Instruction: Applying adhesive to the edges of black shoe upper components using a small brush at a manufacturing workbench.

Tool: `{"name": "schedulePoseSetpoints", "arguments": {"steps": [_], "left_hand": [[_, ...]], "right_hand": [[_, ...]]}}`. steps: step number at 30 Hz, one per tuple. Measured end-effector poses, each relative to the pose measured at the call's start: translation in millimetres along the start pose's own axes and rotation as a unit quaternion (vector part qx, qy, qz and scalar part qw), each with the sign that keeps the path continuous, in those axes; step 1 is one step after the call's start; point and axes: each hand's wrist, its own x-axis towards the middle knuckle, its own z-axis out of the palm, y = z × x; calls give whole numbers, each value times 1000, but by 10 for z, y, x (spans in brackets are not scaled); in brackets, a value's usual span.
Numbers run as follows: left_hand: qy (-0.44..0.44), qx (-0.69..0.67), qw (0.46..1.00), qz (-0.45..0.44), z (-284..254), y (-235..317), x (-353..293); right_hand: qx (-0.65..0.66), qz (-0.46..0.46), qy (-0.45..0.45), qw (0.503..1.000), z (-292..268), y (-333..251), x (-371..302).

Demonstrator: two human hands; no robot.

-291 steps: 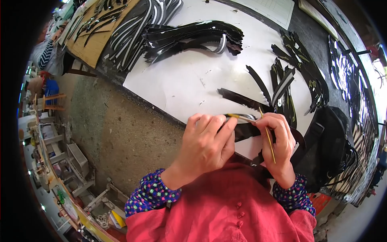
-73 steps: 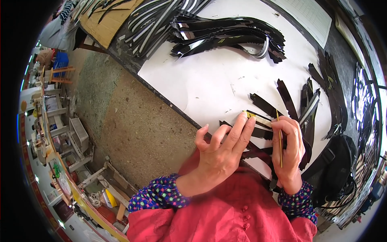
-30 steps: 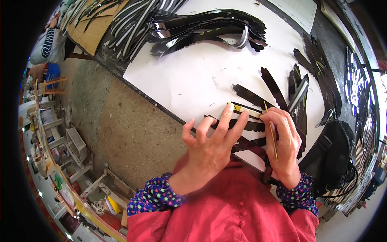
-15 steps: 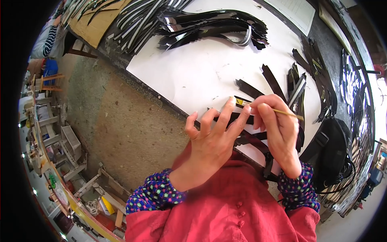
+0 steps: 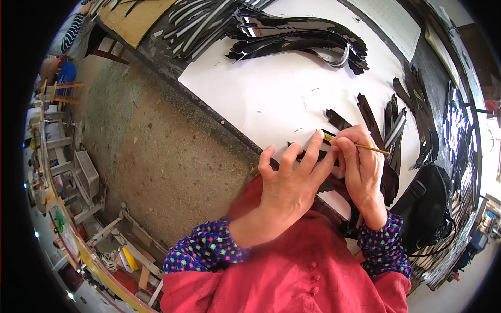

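Observation:
Both hands are close together over the near edge of the white-covered table (image 5: 271,104). My left hand (image 5: 292,185) has its fingers spread, with the fingertips resting at a dark glossy strip (image 5: 297,151) and the index fingertip beside a small yellow patch (image 5: 327,137). In my right hand (image 5: 362,169), a thin yellowish stick (image 5: 373,149) is pinched between thumb and fingers. Its rear end sticks out to the right; its front end is hidden by the fingers near the yellow patch. More dark strips (image 5: 369,115) lie just beyond the right hand.
A bundle of curved black glossy strips (image 5: 297,36) lies farther back, beside grey-and-black strips (image 5: 201,26). At right are another strip pile (image 5: 422,115) and a black bag (image 5: 428,208). A paper sheet (image 5: 396,26) lies at the back. Another person's striped sleeve (image 5: 72,31) shows far left.
The whole view has shifted, so the table appears farther right and slightly lower. Relative to the table, my right hand with the stick has come leftward, closer to the left index finger.

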Motion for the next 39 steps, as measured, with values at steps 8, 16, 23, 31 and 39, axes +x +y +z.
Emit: {"name": "schedulePoseSetpoints", "arguments": {"steps": [8,16,23,31,39], "left_hand": [[-2,-22,1000,-4,5,7,-16],[20,5,1000,-5,2,4,-2],[27,-69,997,-2,-80,-55,-70],[6,6,999,46,-168,-95,-322],[-1,-16,998,60,-145,-60,-316]], "right_hand": [[0,-21,0,1000,-12,-26,30],[-111,-119,68,984,-145,45,-90],[-162,-156,67,972,-139,144,-166],[-215,-148,110,959,-199,203,-90],[-251,-173,113,946,-236,227,-86]]}}
